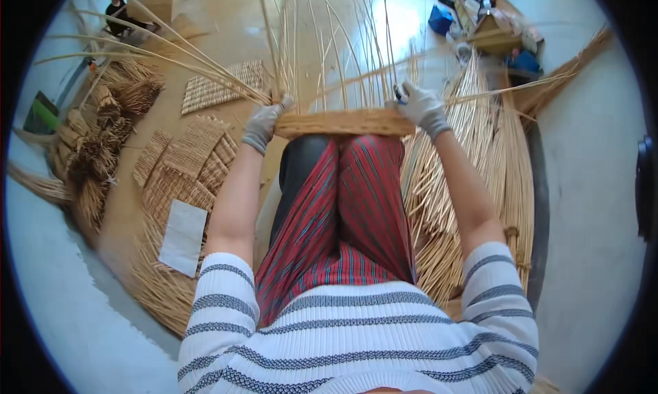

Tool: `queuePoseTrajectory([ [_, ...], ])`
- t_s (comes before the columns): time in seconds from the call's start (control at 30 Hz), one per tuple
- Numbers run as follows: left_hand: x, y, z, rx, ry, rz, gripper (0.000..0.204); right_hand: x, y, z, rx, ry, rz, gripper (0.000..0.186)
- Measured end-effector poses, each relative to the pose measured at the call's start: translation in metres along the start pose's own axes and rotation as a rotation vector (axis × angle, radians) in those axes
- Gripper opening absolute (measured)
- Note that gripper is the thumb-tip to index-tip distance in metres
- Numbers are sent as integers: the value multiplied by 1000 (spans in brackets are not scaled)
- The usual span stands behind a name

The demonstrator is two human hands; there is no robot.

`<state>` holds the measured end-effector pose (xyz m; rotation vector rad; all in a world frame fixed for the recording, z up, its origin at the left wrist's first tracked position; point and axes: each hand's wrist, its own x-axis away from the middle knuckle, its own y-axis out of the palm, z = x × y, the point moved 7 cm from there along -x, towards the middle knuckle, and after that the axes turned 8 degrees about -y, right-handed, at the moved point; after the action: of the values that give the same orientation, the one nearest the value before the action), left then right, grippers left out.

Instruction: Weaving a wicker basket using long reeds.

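Across my knees, over a red striped cloth (pixel 349 188), lies a narrow woven straw strip (pixel 343 123). Long pale stalks (pixel 329 58) stand up from its far edge and fan away from me. My gloved left hand (pixel 266 123) is closed on the left end of the strip, where several long stalks bunch together and spread to the left. At the opposite end is my gloved right hand (pixel 421 107), fingers closed around a small dark object (pixel 399 92) whose kind I cannot make out. More stalks run out to the right beside that hand.
Woven straw mats (pixel 185 154) lie on the floor at left, one with a white sheet (pixel 184 238) on it. Tied straw bundles (pixel 96 147) are further left. Loose stalks (pixel 473 154) cover the floor at right. A person (pixel 120 14) is at the far left.
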<state>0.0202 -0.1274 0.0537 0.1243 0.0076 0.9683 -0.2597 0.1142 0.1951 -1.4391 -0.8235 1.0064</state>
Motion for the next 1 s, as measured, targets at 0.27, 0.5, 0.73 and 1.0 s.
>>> queuePoseTrajectory([
  [0.27,23,11,-6,107,-181,29,27,43,24,11,-135,159,251,58],
  [0.5,22,13,31,-24,98,1,37,45,13,14,-81,137,247,65],
  [0.73,-16,-12,29,-377,-232,4,39,24,4,10,-62,80,9,70],
  [1.0,18,-15,-43,295,-471,-78,21,71,39,11,-122,109,30,66],
])
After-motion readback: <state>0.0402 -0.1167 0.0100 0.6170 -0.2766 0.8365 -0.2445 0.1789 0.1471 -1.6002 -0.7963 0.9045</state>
